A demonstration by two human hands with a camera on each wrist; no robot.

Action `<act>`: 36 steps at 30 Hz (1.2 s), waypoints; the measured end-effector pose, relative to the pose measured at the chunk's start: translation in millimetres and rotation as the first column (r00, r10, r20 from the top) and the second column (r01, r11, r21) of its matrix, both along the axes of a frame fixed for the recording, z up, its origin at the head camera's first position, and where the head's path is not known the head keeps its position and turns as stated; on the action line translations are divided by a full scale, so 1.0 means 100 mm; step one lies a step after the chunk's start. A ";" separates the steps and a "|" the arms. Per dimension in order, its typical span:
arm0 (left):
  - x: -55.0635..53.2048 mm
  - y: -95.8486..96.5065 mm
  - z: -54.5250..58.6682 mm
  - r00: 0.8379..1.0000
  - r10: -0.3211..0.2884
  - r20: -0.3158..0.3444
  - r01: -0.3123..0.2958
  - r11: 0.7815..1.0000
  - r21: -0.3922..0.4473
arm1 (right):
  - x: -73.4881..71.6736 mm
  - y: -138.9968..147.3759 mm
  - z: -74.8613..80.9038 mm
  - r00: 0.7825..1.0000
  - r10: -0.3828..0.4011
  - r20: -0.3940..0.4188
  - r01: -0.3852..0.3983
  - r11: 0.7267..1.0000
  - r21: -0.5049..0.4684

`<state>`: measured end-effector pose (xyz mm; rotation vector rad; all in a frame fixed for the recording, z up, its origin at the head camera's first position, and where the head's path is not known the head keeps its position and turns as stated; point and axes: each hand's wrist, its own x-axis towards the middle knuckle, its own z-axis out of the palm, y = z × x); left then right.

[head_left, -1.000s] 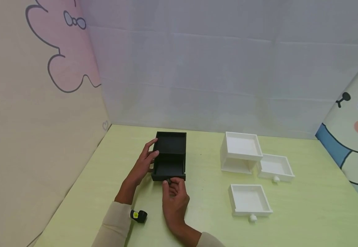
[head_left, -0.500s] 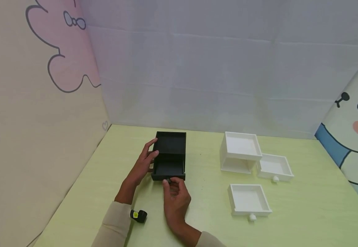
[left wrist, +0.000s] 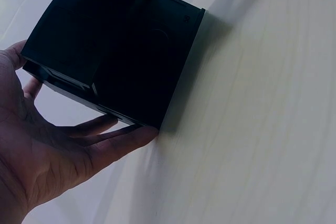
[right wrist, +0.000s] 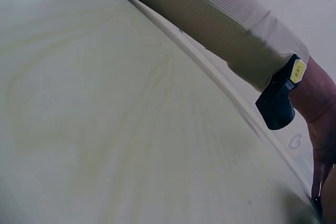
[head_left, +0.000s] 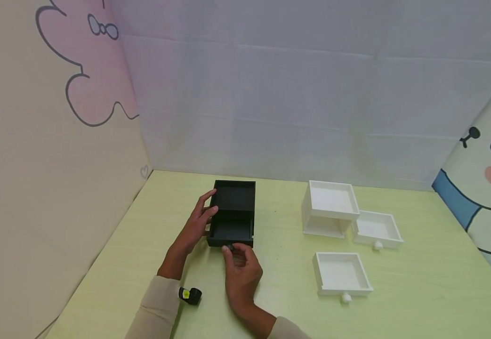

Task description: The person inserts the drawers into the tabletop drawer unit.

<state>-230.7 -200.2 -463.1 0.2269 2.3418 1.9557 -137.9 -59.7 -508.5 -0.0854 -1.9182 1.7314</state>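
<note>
A small black cabinet (head_left: pixel 234 195) stands left of the middle of the table in the head view, with its black drawer (head_left: pixel 231 229) pulled out toward the person. Nothing shows inside the drawer. My left hand (head_left: pixel 194 226) steadies the cabinet's left side; in the left wrist view, the spread, mostly straight fingers of my left hand (left wrist: pixel 58 150) lie along that side. My right hand (head_left: pixel 243 278) pinches the small knob (head_left: pixel 230 247) on the drawer front between thumb and index finger, its other fingers curled. The fingers partly cover the knob.
On the right stands a white cabinet (head_left: pixel 333 202) with an open front. One white drawer (head_left: pixel 378 226) lies beside it, another white drawer (head_left: pixel 342 275) lies in front. A black wrist camera (head_left: pixel 191 295) sits at the left sleeve. Printed cloth walls enclose the pale-yellow table (head_left: pixel 287 301).
My right hand has tilted very slightly to the right while keeping its pinch on the knob. The left hand, the cabinet and the white pieces stay in place.
</note>
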 end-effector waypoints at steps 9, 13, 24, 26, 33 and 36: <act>0.00 0.00 0.00 1.000 -0.010 0.001 0.010 1.000 0.010 | -0.03 -0.01 -0.01 1.000 -0.017 -0.001 0.017 1.000 -0.006; 0.00 0.00 0.00 1.000 -0.015 0.000 0.015 1.000 0.015 | -0.04 -0.01 0.00 1.000 -0.014 -0.005 0.014 1.000 -0.007; 0.00 -0.01 0.01 1.000 -0.010 -0.004 0.010 1.000 0.007 | -0.09 -0.03 0.02 0.999 -0.017 -0.040 0.017 1.000 -0.001; 0.00 0.00 0.00 1.000 -0.006 -0.002 0.007 1.000 0.009 | -0.09 -0.03 0.03 0.999 -0.018 -0.040 0.018 1.000 -0.002; -0.01 -0.01 -0.02 1.000 -0.011 0.002 0.011 1.000 -0.003 | -0.13 -0.03 0.02 0.998 -0.047 -0.051 0.048 0.999 0.014; 0.00 0.00 -0.01 1.000 -0.007 -0.002 0.007 1.000 0.000 | -0.16 -0.04 0.01 0.997 -0.055 -0.055 0.056 0.998 0.014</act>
